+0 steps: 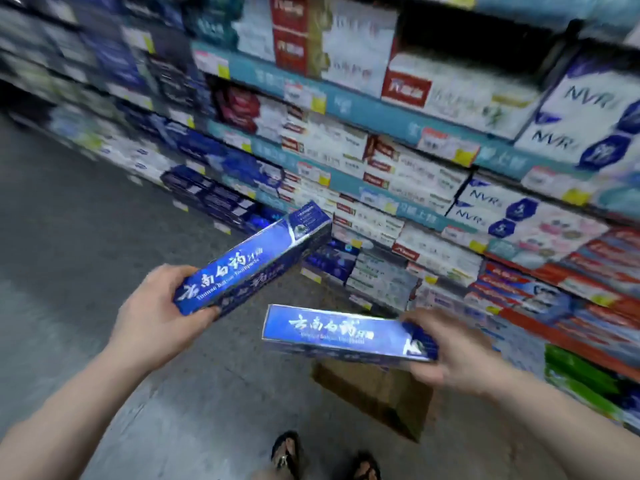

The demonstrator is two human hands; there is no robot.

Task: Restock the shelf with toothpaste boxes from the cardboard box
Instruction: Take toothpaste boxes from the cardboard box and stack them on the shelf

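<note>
My left hand (156,306) grips the near end of a blue toothpaste box (256,258) that slants up and to the right toward the shelf. My right hand (453,351) holds the right end of a second blue toothpaste box (339,332), which lies nearly level in front of me. Below that box the brown cardboard box (377,396) stands on the floor, its inside hidden. The shelf (381,116) rises on the right, several tiers packed with toothpaste cartons; matching blue cartons (239,168) sit in its left part.
The grey concrete floor (69,237) stretches to the left along the aisle. My two sandalled feet (325,459) show at the bottom edge. Red and green cartons (571,341) fill the lower shelf tiers at the right, close to my right arm.
</note>
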